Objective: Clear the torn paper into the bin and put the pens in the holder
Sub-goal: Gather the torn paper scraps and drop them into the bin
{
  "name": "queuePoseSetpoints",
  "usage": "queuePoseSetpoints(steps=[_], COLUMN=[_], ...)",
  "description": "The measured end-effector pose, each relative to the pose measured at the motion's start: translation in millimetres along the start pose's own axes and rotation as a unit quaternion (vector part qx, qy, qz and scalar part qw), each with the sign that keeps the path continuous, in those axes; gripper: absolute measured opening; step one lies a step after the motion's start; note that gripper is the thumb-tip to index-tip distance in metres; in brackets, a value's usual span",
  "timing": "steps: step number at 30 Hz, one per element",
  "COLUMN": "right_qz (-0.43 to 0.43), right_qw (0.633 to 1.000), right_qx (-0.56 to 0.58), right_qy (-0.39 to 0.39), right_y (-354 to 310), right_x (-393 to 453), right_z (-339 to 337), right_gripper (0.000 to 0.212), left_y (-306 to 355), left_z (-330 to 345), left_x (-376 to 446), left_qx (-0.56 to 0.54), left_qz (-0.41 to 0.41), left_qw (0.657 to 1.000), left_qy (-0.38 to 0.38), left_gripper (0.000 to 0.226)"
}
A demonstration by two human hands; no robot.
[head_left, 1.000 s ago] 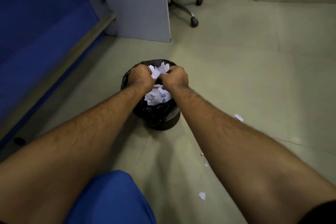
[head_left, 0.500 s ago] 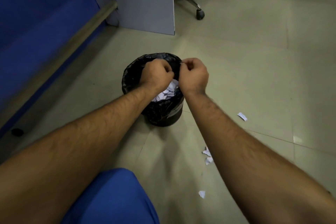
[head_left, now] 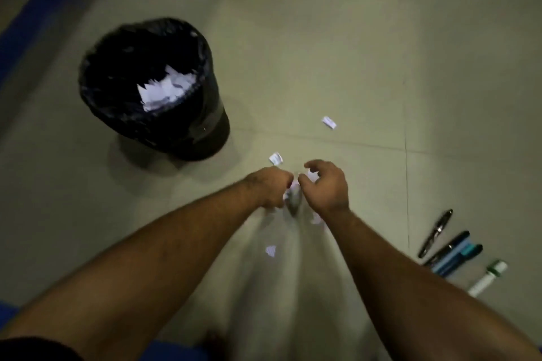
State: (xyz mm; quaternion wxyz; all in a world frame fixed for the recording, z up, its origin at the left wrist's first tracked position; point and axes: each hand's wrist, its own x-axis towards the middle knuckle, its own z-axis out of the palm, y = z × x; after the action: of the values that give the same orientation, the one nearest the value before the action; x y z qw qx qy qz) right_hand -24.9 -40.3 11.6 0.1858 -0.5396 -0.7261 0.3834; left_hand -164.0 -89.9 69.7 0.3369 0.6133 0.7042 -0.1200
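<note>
Both hands low over beige tiled floor (head_left: 322,38): left hand (head_left: 271,186) fingers curled, seemingly pinching white torn paper scraps (head_left: 289,196); right hand (head_left: 327,184) fingers loosely spread. Black bag-lined round bin (head_left: 205,126) upper left holds paper; dark pens (head_left: 445,246) near right edge.

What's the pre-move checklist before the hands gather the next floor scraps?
1. Bin upright, mouth open, torn paper inside with room above: ok.
2. Scraps left on the floor: not ok. One lies right of the bin, one just beyond the hands, one between the forearms.
3. Left hand curled low over paper at the floor; whether it actually pinches a piece: cannot tell, blurred.
4. Right hand fingers loosely curled above a scrap, holding nothing visible: ok.
5. Pens lying on the floor at right, untouched: not ok.
6. Pen holder location: cannot tell, not in view.
</note>
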Motion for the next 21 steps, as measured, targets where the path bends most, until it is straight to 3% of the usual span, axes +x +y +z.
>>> queuePoseSetpoints(steps=[4, 7, 16, 21], right_qz=[-0.021, -0.051, -0.095, -0.103], right_qw=[0.989, 0.980, 0.967, 0.969], right_qx=[-0.148, -0.189, -0.234, -0.222], right_qy=[0.017, 0.019, 0.041, 0.031], right_y=[57.1, 69.2, 77.8, 85.2], right_x=[-41.6, -55.3, -56.3, -59.1], right_z=[16.8, 25.8, 39.7, 39.5], right_gripper=[0.044, 0.055, 0.048, 0.050], left_y=[7.9, -1.2, -18.0, -14.8], left_z=[54.4, 72.5, 78.9, 89.9], left_x=[0.6, -2.7, 7.8, 0.0], left_qx=[0.062, 0.089, 0.046, 0.094], left_qz=[0.001, 0.001, 0.007, 0.033], left_qw=[0.991, 0.983, 0.996, 0.986], left_qy=[-0.119, -0.158, -0.071, -0.134], left_gripper=[0.040, 0.045, 0.033, 0.063])
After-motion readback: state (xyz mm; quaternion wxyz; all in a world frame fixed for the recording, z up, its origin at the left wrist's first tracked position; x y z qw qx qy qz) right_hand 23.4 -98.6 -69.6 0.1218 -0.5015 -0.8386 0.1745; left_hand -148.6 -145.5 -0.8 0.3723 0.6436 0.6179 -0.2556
